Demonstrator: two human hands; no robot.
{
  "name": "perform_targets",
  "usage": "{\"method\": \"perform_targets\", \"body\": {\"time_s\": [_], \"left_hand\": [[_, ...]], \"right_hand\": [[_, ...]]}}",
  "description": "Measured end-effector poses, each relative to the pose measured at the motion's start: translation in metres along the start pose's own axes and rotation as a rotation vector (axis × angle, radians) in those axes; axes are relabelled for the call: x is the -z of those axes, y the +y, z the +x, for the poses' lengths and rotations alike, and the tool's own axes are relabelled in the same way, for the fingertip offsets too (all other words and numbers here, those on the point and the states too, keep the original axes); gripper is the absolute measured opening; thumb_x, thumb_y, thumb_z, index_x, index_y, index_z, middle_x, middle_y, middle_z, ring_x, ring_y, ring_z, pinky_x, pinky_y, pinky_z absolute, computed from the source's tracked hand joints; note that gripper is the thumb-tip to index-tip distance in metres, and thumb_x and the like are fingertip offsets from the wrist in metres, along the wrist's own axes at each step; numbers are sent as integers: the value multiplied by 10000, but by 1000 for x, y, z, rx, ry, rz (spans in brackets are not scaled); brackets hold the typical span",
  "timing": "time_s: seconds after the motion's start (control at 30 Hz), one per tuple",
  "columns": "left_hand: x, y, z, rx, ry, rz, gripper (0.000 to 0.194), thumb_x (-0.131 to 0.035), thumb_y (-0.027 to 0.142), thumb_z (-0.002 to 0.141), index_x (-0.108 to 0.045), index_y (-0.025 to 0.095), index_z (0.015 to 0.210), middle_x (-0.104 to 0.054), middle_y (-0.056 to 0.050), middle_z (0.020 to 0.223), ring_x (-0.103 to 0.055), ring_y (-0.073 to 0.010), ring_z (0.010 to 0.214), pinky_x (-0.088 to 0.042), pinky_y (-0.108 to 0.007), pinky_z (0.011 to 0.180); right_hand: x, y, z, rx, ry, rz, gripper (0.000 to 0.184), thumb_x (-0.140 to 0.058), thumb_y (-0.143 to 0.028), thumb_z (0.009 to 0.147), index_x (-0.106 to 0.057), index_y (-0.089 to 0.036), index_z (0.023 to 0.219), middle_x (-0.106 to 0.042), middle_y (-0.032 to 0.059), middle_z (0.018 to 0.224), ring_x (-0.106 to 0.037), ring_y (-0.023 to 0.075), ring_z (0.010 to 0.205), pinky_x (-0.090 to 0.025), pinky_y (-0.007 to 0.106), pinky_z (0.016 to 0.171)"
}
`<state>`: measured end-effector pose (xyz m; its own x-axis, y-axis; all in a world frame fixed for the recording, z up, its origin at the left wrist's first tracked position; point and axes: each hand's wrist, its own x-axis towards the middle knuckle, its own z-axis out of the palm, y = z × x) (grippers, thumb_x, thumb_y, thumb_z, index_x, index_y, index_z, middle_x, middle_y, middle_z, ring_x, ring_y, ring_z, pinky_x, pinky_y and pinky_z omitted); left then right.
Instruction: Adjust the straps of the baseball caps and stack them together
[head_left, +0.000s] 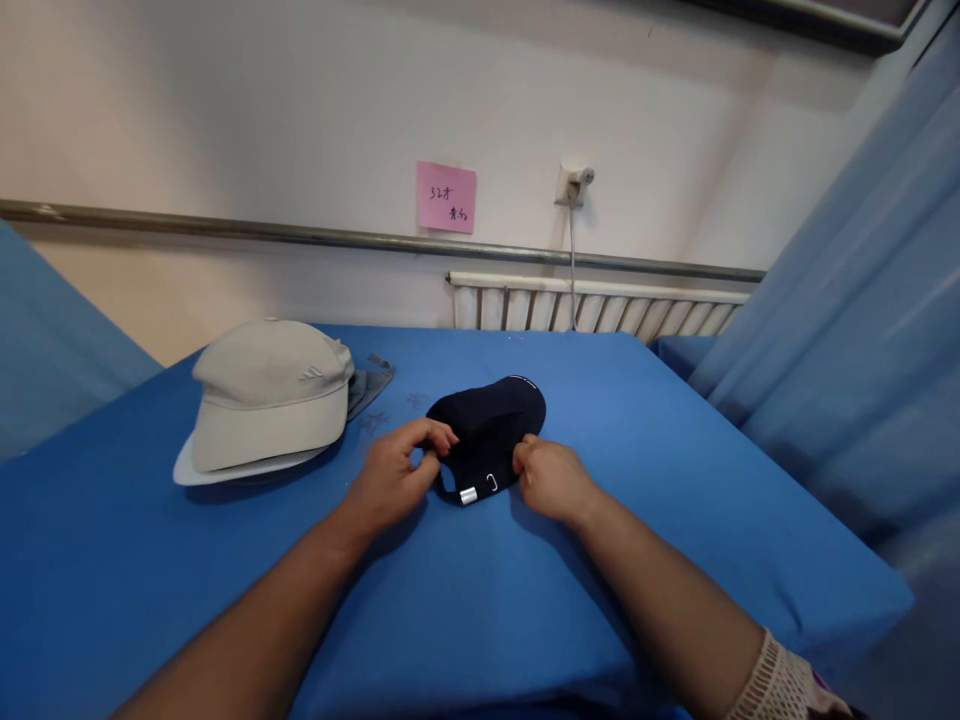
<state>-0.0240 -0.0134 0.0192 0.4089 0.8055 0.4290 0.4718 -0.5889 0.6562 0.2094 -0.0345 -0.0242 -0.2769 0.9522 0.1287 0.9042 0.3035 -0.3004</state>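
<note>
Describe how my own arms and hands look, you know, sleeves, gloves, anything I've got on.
Your left hand is bare, with no sleeve in view on that arm. Your right hand is also bare; a cream, openwork knit-like sleeve edge shows near the elbow.

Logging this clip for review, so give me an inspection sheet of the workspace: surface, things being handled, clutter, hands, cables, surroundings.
Surface: blue-covered table, faint marks near the beige cap.
Things: dark cap with a silver buckle.
Clutter: beige cap stacked on a pale cap, left.
Hands: right hand pinches the dark cap; left hand at its left edge, grip unclear.
Cables: cord hangs from wall plug.
Surroundings: pink note, rail, radiator, blue curtain.
</note>
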Motion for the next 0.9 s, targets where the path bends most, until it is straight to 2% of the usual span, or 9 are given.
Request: {"method": "perform_targets", "body": {"time_s": [0.07, 0.13, 0.23, 0.37, 0.47, 0.53, 0.6, 0.77, 0.9], "left_hand": [[2, -10, 3, 65, 90, 49, 128, -475, 160, 757, -592, 197, 793, -691, -34, 917, -642, -192, 865, -499, -345, 817], [2, -20, 5, 115, 85, 114, 147, -482, 179, 762, -613, 194, 827, -695, -34, 892, -642, -188, 811, -495, -331, 763], [-2, -32, 7, 148, -57, 194, 184, -491, 208, 777, -641, 194, 882, -690, -25, 835, -628, -181, 736, -478, -310, 698], [-7, -40, 7, 101, -207, 308, 186, -541, 232, 770, -662, 200, 907, -687, -43, 879, -622, -205, 798, -466, -318, 732], [-10, -43, 7, 84, -236, 403, 266, -568, 208, 754, -658, 183, 1003, -669, -80, 981, -620, -228, 881, -464, -335, 794], [-11, -43, 7, 100, -233, 444, 367, -575, 179, 739, -625, 159, 1103, -643, -107, 1057, -616, -232, 923, -461, -332, 821], [-12, -42, 7, 136, -216, 490, 390, -566, 158, 737, -602, 146, 1126, -629, -117, 1069, -612, -232, 927, -455, -326, 812], [-13, -36, 10, 214, -199, 530, 93, -510, 198, 800, -590, 191, 847, -637, -57, 837, -587, -200, 740, -399, -305, 665], [-13, -33, 10, 220, -99, 352, 58, -520, 257, 804, -543, 204, 800, -618, -9, 737, -557, -172, 649, -364, -285, 603]], "right_hand": [[0, -2, -1, 1, 59, 61, 159, -495, -82, 805, -612, -187, 830, -621, 38, 864, -566, 152, 736, -388, 274, 661], [-1, -7, -1, 48, 142, 151, 193, -475, -89, 839, -620, -192, 912, -629, 34, 907, -579, 149, 789, -412, 267, 707], [-7, -14, 0, 142, 193, 248, 176, -509, -166, 894, -611, -188, 1036, -638, 44, 986, -588, 152, 862, -434, 269, 765], [-15, -18, 4, 162, 93, 240, 143, -577, -284, 913, -637, -186, 999, -662, 42, 952, -598, 147, 821, -436, 266, 750], [-18, -20, 9, 96, 49, 195, 191, -570, -366, 925, -651, -193, 935, -683, 42, 931, -618, 153, 815, -432, 268, 739], [-19, -23, 12, 21, 54, 164, 259, -552, -434, 928, -656, -198, 949, -700, 49, 939, -639, 170, 832, -434, 276, 733], [-19, -26, 14, -62, 55, 131, 323, -541, -497, 918, -658, -206, 994, -716, 55, 938, -657, 191, 841, -440, 286, 717], [-19, -35, 22, -199, 27, 28, 385, -578, -535, 872, -658, -201, 1047, -733, 90, 931, -684, 244, 876, -463, 318, 704], [-17, -43, 32, -206, -12, -64, 274, -598, -399, 870, -665, -159, 985, -732, 137, 895, -696, 276, 851, -474, 330, 667]]}}
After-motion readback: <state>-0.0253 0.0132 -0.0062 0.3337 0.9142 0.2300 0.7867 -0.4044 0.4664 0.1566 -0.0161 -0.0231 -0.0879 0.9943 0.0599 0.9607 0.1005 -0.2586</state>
